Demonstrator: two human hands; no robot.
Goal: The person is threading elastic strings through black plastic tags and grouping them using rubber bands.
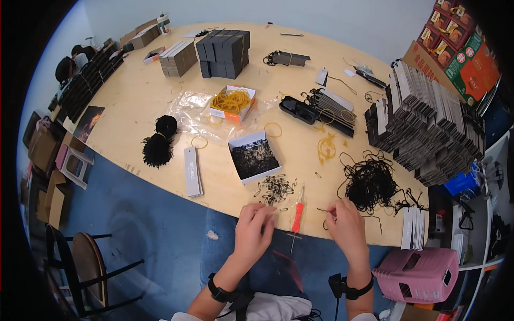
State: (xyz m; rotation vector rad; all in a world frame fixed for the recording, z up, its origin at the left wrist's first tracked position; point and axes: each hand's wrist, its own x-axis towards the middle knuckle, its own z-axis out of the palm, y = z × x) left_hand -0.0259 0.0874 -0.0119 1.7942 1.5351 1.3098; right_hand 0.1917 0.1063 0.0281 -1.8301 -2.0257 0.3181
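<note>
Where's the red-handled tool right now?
In the head view, the red-handled tool lies at the near edge of the table, between the left hand and right hand, below and right of the dark pins.

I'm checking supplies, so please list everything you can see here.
table: one, light wood, centre
pins: many, black, by left hand
box: one, white, behind pins
pointed tool: one, red-handled, between hands
loose cords: tangle, black, right
cord bundle: one, black, left
rubber bands: many, yellow, boxed and loose
card stacks: several, mostly grey, right, left and back
chair: one, dark, floor left
stool: one, pink and white, left
crate: one, pink, lower right
cartons: several, red and green, far right
shelf clutter: too small to count
left hand: one, bare, near edge
right hand: one, bare, near cords
</note>
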